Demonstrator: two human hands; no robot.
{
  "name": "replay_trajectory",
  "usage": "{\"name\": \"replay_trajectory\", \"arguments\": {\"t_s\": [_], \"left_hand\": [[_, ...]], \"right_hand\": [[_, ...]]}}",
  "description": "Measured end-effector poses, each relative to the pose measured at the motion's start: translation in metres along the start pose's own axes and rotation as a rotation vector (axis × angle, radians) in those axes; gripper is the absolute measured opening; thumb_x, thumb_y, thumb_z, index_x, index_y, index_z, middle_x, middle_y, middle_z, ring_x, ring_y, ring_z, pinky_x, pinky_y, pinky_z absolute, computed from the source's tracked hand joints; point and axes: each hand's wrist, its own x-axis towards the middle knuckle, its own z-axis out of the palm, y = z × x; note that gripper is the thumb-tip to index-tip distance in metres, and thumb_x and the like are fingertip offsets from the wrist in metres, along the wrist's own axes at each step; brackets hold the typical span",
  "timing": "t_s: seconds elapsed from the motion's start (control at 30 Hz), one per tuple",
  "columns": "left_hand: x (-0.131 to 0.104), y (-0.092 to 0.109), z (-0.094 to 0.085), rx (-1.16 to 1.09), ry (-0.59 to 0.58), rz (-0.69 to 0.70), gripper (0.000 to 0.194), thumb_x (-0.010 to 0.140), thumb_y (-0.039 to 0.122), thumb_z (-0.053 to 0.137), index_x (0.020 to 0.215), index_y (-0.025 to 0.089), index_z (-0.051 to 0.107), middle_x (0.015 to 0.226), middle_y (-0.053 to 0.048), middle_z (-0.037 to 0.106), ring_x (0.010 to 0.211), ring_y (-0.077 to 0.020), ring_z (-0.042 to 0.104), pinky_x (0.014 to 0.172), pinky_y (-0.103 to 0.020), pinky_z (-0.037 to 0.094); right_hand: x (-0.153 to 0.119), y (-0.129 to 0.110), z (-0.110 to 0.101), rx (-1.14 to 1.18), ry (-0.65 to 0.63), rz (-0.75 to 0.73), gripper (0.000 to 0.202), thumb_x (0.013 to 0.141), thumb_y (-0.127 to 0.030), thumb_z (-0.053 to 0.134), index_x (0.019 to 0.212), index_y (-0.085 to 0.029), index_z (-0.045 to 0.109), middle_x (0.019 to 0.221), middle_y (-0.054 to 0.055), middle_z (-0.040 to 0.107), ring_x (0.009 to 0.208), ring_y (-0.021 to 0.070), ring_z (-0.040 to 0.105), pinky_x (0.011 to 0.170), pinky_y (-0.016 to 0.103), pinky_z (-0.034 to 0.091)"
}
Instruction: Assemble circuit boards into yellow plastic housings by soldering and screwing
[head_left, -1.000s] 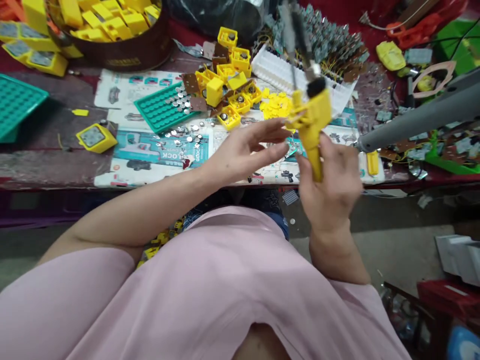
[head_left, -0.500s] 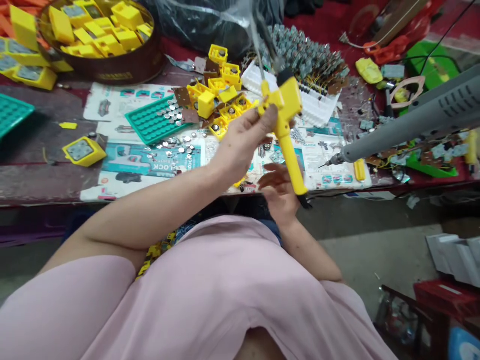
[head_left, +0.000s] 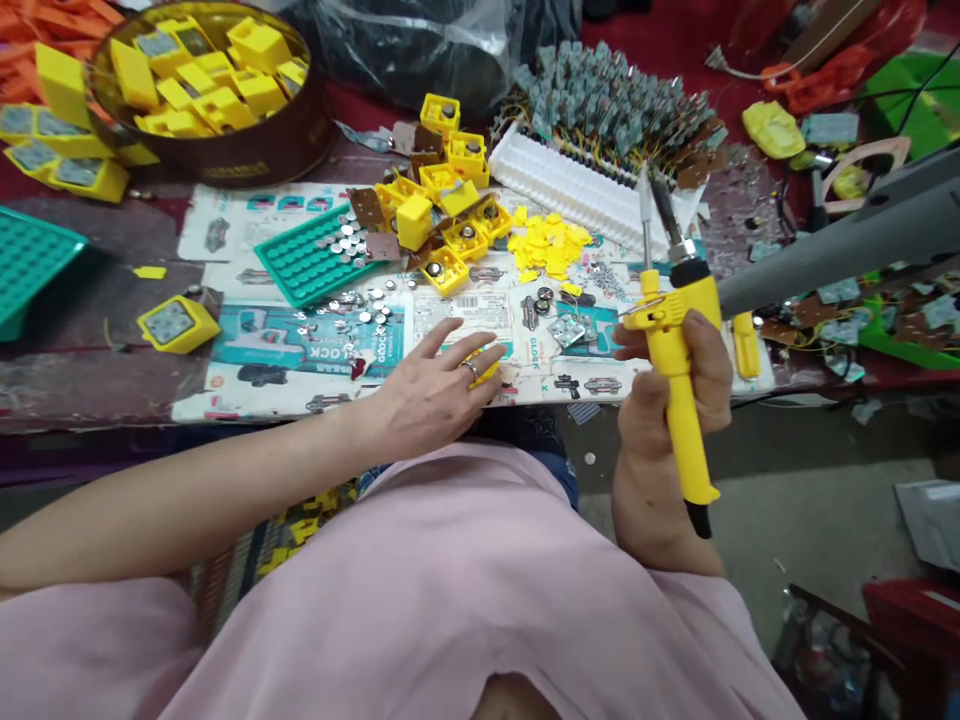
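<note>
Right grip [head_left: 651,425]: closed around the handle of one yellow gun [head_left: 684,410], raised well right of the tray [head_left: 289,268]; metal tube and black collar pointing away from the person.

Left grip [head_left: 431,390]: palm down, fingers spread wide, right of the tray and nearer the person; one yellow part [head_left: 486,370] beneath the fingers, cannot tell whether held.

Tray: green, lying on printed card [head_left: 225,345] on the desk [head_left: 82,372]; silver cells [head_left: 346,240] strewn over its right half.

Cases [head_left: 414,222]: yellow, one cluster, just right of the tray.

Chips [head_left: 551,245]: yellow, one heap, farther right of the tray.

Rack [head_left: 570,185]: white, right of the tray and farther from the person; boards [head_left: 615,95] massed behind.

Tin [head_left: 285,150]: brown, beyond the tray to the left, piled with yellow pieces.

Grey tool [head_left: 832,235]: slanting, far right of the tray, partly out of view.
</note>
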Motion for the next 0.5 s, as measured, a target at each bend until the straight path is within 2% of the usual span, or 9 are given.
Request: {"name": "replay_trajectory", "arguments": {"t_s": [0.07, 0.13, 0.2, 0.27, 0.33, 0.37, 0.43, 0.5], "left_hand": [[-0.002, -0.003, 0.005, 0.079, 0.028, 0.035, 0.027, 0.099, 0.021, 0.046, 0.115, 0.018, 0.068, 0.137, -0.011, 0.065, 0.130, -0.0280, 0.057, 0.117, -0.053, 0.036], [-0.001, -0.006, 0.009, 0.054, 0.096, 0.059, 0.024, 0.099, 0.022, 0.046, 0.110, 0.019, 0.068, 0.131, -0.008, 0.069, 0.125, -0.0260, 0.061, 0.114, -0.051, 0.038], [-0.001, -0.010, 0.011, -0.062, 0.174, 0.036, 0.022, 0.099, 0.023, 0.047, 0.105, 0.020, 0.067, 0.122, -0.005, 0.073, 0.118, -0.0231, 0.065, 0.111, -0.048, 0.041], [-0.002, -0.016, 0.011, -0.234, 0.247, -0.044, 0.020, 0.099, 0.022, 0.046, 0.105, 0.020, 0.066, 0.111, -0.004, 0.077, 0.106, -0.0183, 0.069, 0.108, -0.043, 0.045], [-0.003, -0.021, 0.010, -0.365, 0.325, -0.159, 0.020, 0.098, 0.021, 0.047, 0.105, 0.019, 0.065, 0.102, -0.003, 0.077, 0.098, -0.0161, 0.071, 0.100, -0.037, 0.051], [-0.002, -0.023, 0.011, -0.396, 0.365, -0.204, 0.019, 0.098, 0.022, 0.048, 0.105, 0.019, 0.065, 0.098, -0.003, 0.077, 0.095, -0.0160, 0.071, 0.094, -0.035, 0.053], [0.001, -0.025, 0.014, -0.384, 0.438, -0.237, 0.019, 0.096, 0.024, 0.049, 0.102, 0.019, 0.066, 0.091, -0.002, 0.076, 0.088, -0.0160, 0.071, 0.090, -0.034, 0.055], [0.005, -0.024, 0.018, -0.329, 0.470, -0.216, 0.018, 0.095, 0.023, 0.048, 0.100, 0.021, 0.065, 0.086, 0.000, 0.075, 0.080, -0.0149, 0.070, 0.095, -0.038, 0.054]], "right_hand": [[-0.002, 0.005, -0.002, -0.026, -0.042, -0.006, 0.044, 0.095, -0.050, 0.055, 0.137, -0.034, 0.054, 0.108, 0.007, 0.071, 0.083, 0.0209, 0.075, 0.062, 0.033, 0.064], [-0.004, 0.009, -0.002, -0.050, -0.122, -0.018, 0.047, 0.097, -0.052, 0.051, 0.141, -0.035, 0.051, 0.109, 0.007, 0.073, 0.088, 0.0219, 0.076, 0.064, 0.033, 0.065], [-0.005, 0.011, 0.001, -0.012, -0.211, -0.038, 0.049, 0.099, -0.050, 0.048, 0.146, -0.037, 0.045, 0.100, 0.004, 0.076, 0.084, 0.0198, 0.077, 0.065, 0.032, 0.066], [-0.005, 0.010, 0.006, 0.075, -0.294, -0.019, 0.046, 0.100, -0.040, 0.050, 0.146, -0.039, 0.044, 0.089, -0.001, 0.076, 0.069, 0.0152, 0.075, 0.063, 0.029, 0.065], [-0.005, 0.006, 0.013, 0.139, -0.379, 0.042, 0.040, 0.098, -0.029, 0.055, 0.137, -0.038, 0.054, 0.085, -0.004, 0.077, 0.060, 0.0120, 0.073, 0.061, 0.026, 0.065], [-0.004, 0.003, 0.018, 0.159, -0.421, 0.079, 0.034, 0.097, -0.026, 0.058, 0.130, -0.035, 0.059, 0.088, -0.004, 0.077, 0.062, 0.0117, 0.073, 0.062, 0.025, 0.065], [-0.003, -0.004, 0.029, 0.197, -0.501, 0.145, 0.023, 0.093, -0.026, 0.064, 0.116, -0.029, 0.064, 0.094, -0.002, 0.078, 0.074, 0.0131, 0.077, 0.070, 0.025, 0.066], [-0.002, -0.010, 0.041, 0.238, -0.544, 0.204, 0.022, 0.090, -0.031, 0.069, 0.110, -0.025, 0.063, 0.095, -0.001, 0.078, 0.082, 0.0140, 0.077, 0.074, 0.024, 0.066]]}}
